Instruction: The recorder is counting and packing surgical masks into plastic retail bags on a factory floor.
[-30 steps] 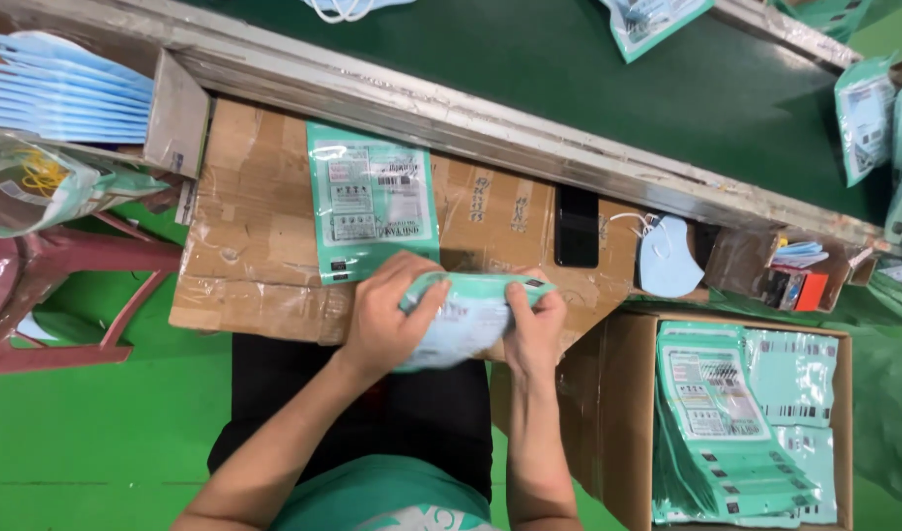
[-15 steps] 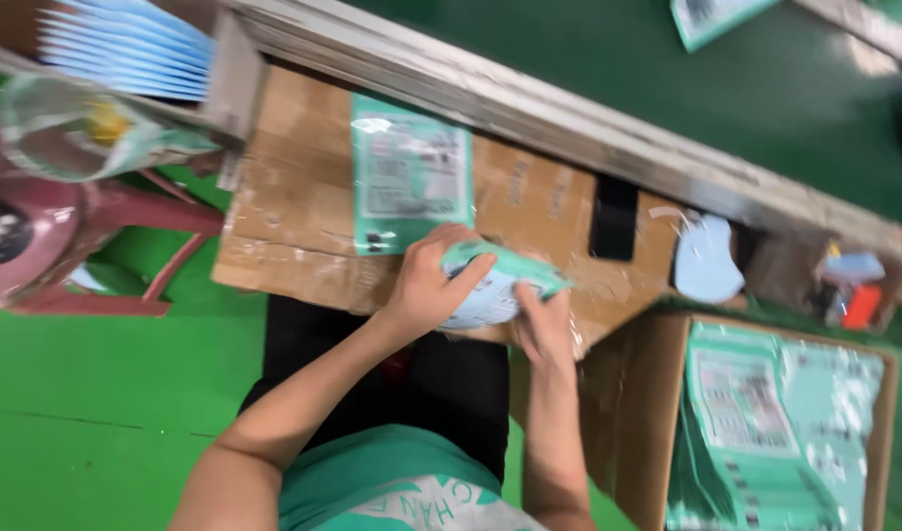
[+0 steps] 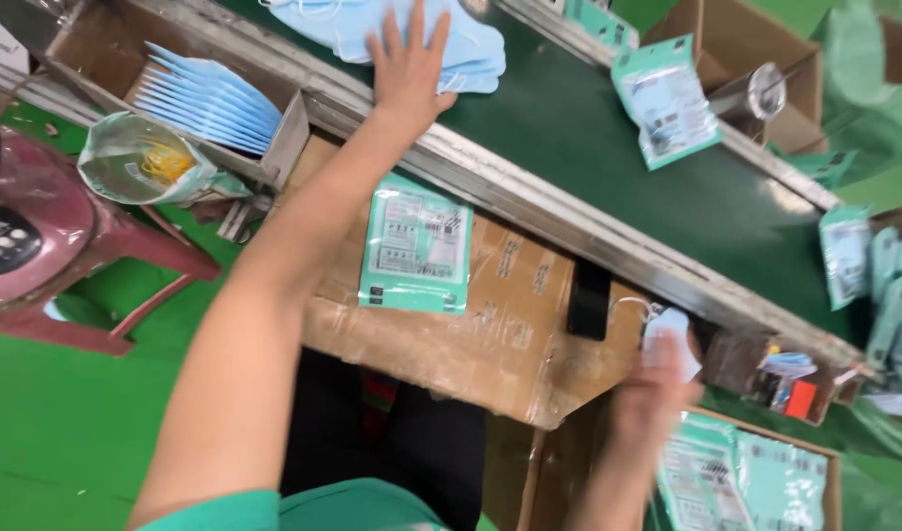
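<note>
My left hand point(image 3: 407, 61) is stretched far out onto the dark green conveyor belt point(image 3: 588, 138). Its fingers are spread and lie flat on a pile of light blue face masks point(image 3: 475, 47). My right hand point(image 3: 652, 388) is blurred at the lower right, just above the corner of a cardboard box point(image 3: 701, 421) that holds teal mask packets point(image 3: 756, 472). Whether it holds anything is unclear. A single blue mask point(image 3: 672, 329) lies just beyond it. One teal packet point(image 3: 416, 246) lies flat on the cardboard work surface point(image 3: 470, 344) in front of me.
A black phone point(image 3: 588, 300) rests on the cardboard. A cardboard tray of stacked blue masks point(image 3: 210, 98) and a plastic bag point(image 3: 136, 162) are at the left, above a red stool point(image 3: 58, 246). More teal packets point(image 3: 665, 103) lie on the belt and at the right point(image 3: 849, 256).
Both hands were together on a teal packet over the cardboard. Now my left hand has reached up to the mask pile and my right hand has dropped toward the box; the packet is out of my hands.
</note>
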